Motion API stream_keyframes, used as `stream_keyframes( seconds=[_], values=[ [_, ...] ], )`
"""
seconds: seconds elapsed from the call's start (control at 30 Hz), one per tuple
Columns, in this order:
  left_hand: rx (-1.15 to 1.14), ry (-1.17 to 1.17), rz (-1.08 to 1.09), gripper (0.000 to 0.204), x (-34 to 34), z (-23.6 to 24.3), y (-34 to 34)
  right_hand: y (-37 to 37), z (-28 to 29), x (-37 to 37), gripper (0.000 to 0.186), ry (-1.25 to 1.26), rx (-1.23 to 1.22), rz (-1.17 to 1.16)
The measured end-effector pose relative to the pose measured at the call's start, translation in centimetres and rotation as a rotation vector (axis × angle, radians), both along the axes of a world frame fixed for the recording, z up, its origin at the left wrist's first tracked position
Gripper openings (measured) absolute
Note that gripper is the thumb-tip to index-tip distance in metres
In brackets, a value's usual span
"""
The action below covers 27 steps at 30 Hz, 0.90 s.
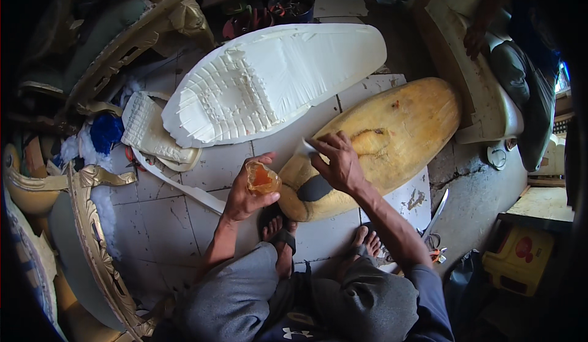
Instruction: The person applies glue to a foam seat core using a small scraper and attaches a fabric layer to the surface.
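Two hands were occupied. The left hand [237, 200], fingers curled, gripped a clear container [263, 179] of amber material; the right hand [342, 163] pinched a whitish piece [310, 148] near the yellow padded form's [422, 112] near end. Tiled floor [160, 225] separated container and gilt frame [98, 238]; a white shell [324, 60] lay beyond the form's far edge.

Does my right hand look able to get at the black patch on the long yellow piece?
Probably yes: your right hand hovers near the black patch with nothing visibly between, though that hand holds a pale object.
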State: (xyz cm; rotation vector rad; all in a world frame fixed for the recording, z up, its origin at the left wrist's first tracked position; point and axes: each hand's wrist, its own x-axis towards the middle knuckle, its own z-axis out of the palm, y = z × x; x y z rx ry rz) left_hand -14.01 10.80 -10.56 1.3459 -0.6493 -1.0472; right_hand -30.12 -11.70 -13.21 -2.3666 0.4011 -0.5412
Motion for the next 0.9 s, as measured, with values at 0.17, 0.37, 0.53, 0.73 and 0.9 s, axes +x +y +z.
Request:
stream_keyframes(
  seconds=[0.17, 0.37, 0.53, 0.73, 0.9],
  values=[
    [-0.133, 0.187, -0.15, 0.075, -0.6, 1.2, -0.7, 1.8, 2.7, 0.8, 0.045, -0.187, -0.04, -0.105],
    [-0.202, 0.428, -0.095, 0.076, -1.4, 2.3, -1.8, 2.1, 2.9, -0.3, 0.051, -0.21, -0.105, -0.029],
    [-0.181, 0.575, -0.036, 0.08, -0.4, 0.0, -0.1, 2.3, 2.0, -0.7, 0.057, -0.216, -0.235, 0.03],
    [-0.3, 0.671, 0.022, 0.082, -1.7, 1.3, -1.7, 2.3, 0.2, -1.9, 0.053, -0.154, -0.344, -0.065],
    [-0.192, 0.298, -0.109, 0.079, -0.7, 3.3, -1.9, 1.7, -1.5, -2.9, 0.043, -0.11, -0.019, -0.374]
  ],
)
